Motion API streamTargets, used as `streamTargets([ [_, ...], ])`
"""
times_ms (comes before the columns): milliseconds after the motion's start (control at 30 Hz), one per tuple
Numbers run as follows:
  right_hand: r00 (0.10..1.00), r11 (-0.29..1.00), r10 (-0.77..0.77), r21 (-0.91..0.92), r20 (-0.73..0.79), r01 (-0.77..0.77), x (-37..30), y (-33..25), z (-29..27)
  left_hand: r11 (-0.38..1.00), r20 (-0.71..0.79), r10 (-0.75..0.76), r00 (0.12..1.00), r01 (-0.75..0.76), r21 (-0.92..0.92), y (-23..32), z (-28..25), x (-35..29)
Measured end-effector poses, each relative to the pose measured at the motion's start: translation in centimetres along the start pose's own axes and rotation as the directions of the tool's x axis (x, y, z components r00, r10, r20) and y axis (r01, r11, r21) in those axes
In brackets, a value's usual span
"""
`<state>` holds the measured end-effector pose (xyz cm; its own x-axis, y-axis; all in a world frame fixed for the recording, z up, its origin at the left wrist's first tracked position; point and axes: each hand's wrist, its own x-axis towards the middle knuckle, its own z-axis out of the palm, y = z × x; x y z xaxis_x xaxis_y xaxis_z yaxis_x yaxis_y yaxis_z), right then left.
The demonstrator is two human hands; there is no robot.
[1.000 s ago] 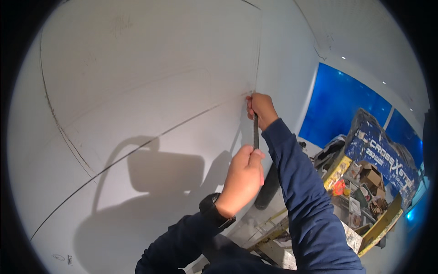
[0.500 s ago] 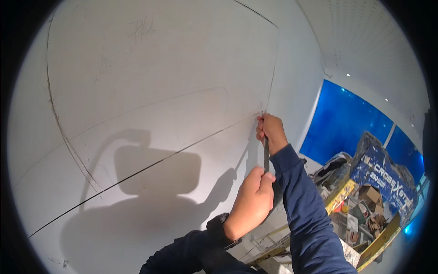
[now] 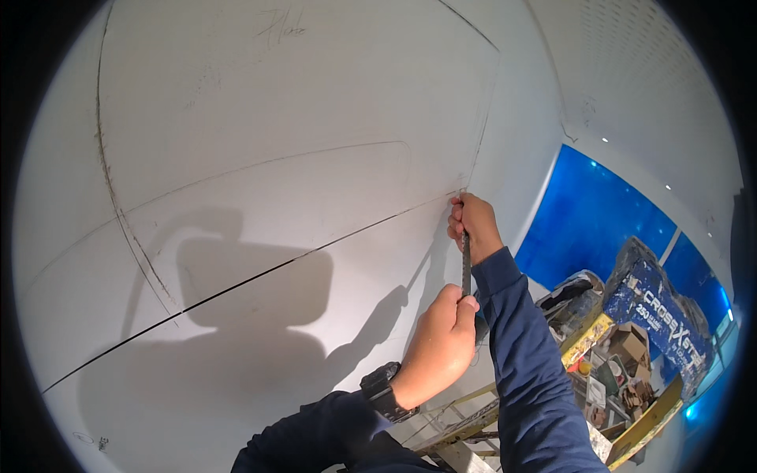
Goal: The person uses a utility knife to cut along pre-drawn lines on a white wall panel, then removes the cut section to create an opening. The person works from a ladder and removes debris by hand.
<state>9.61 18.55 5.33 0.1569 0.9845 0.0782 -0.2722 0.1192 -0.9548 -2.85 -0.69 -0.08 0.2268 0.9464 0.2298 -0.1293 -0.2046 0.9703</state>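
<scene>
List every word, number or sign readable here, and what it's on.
White lettering and a number on the blue wrap: readable, but I don't copy printed text.
Scrawled handwriting high on the white wall: too faint to read surely.
Small marks low left on the wall: too small to read.

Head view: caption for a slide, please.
Left hand and right hand hold a narrow dark strip before a dark-lined white wall.

1. Two hands: one left hand, one right hand.
2. One narrow dark blade.
3. One black wristwatch.
4. Two navy sleeves.
5. Two bright blue panels, parted by one pale strip.
6. One blue printed bag.
7. Three small bright ceiling spots.
8. One cardboard box clearly distinguishable; the surrounding clutter is too jumbled to count.
</scene>
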Motion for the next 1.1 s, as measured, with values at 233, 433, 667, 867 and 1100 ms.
streamTargets([
  [233, 0.998, 0.999, 0.010, 0.048, 0.057, -0.013, 0.4, -0.1, -0.4, 0.992, -0.012, 0.112, 0.994, -0.111, 0.060, -0.6, 0.3, 0.4],
  [433, 0.994, 0.995, 0.087, 0.052, 0.064, -0.090, 0.2, -0.7, -0.4, 0.975, -0.044, 0.204, 0.978, -0.199, 0.094, -0.5, 0.9, 0.4],
  [667, 0.995, 0.997, 0.067, 0.038, 0.080, -0.071, -0.7, -1.5, 0.0, 0.978, -0.084, 0.193, 0.978, -0.185, 0.099, -1.0, 2.1, 0.4],
  [867, 0.992, 0.997, 0.073, -0.014, 0.101, -0.072, 0.1, -1.1, -0.3, 0.985, -0.068, 0.157, 0.985, -0.151, 0.085, -1.2, 2.5, 0.4],
  [1100, 0.983, 0.996, 0.088, -0.027, 0.159, -0.085, -0.4, -1.5, -0.9, 0.935, -0.158, 0.301, 0.940, -0.259, 0.243, -2.4, 3.8, 1.4],
])
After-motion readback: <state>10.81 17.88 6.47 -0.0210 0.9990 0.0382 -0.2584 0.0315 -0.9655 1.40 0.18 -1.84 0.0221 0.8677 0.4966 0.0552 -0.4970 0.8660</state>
